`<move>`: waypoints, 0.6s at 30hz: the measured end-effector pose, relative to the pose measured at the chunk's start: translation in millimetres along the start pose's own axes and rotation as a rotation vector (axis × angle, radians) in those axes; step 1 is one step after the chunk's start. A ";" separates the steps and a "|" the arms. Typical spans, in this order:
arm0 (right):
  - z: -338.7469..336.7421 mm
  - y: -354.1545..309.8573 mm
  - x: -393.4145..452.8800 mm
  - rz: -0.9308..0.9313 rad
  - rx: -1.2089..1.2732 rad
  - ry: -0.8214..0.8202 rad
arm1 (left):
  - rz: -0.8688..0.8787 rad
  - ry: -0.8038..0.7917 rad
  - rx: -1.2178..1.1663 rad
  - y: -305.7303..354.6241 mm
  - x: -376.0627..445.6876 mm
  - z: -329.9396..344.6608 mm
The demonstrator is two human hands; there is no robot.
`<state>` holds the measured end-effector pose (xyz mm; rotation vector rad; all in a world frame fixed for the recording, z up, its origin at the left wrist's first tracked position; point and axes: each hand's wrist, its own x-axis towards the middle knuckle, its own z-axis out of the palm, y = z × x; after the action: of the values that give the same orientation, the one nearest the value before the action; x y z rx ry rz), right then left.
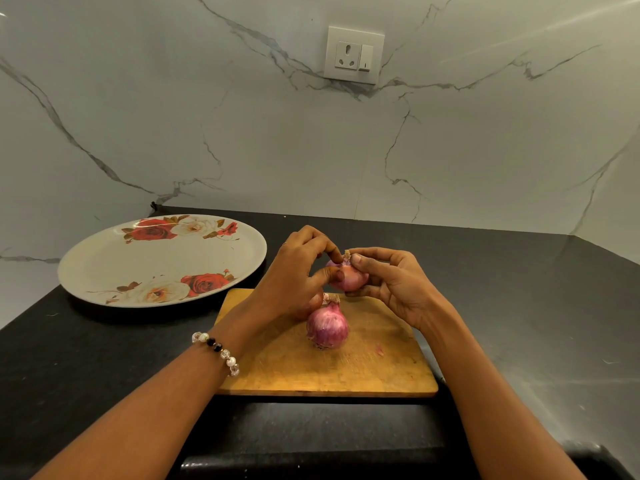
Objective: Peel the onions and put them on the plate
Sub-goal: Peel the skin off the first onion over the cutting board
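Here both hands hold one onion up above the board. The left hand pinches its side with thumb and fingers; the right hand cradles it, thumb and forefinger nipping the dry stem. A second onion stands on the board, a third half hidden behind the left wrist. The plate lies to the left on the counter.

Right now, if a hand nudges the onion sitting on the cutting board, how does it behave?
The onion on the board is round and rests on a small base, so it would probably roll or wobble on the flat cutting board. Its papery skin looks dry, so likely flaky under the fingers rather than slippery. It seems firm, not fragile.
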<state>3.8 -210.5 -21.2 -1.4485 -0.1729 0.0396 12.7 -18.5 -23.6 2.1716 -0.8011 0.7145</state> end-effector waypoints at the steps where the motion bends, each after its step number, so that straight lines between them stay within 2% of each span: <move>1: -0.2 0.2 0.2 0.001 -0.008 0.002 | -0.003 0.003 0.001 -0.3 0.1 0.0; 9: 1.5 2.4 -1.0 -0.016 -0.078 -0.010 | -0.015 0.041 0.000 -2.9 -0.4 1.2; 18: 3.3 1.4 -1.4 -0.011 -0.086 0.001 | 0.011 0.007 0.071 -1.5 -1.9 0.7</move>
<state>2.1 -207.2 -22.4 -1.5335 -0.1836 0.0220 12.7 -17.6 -25.9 2.2287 -0.7963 0.7663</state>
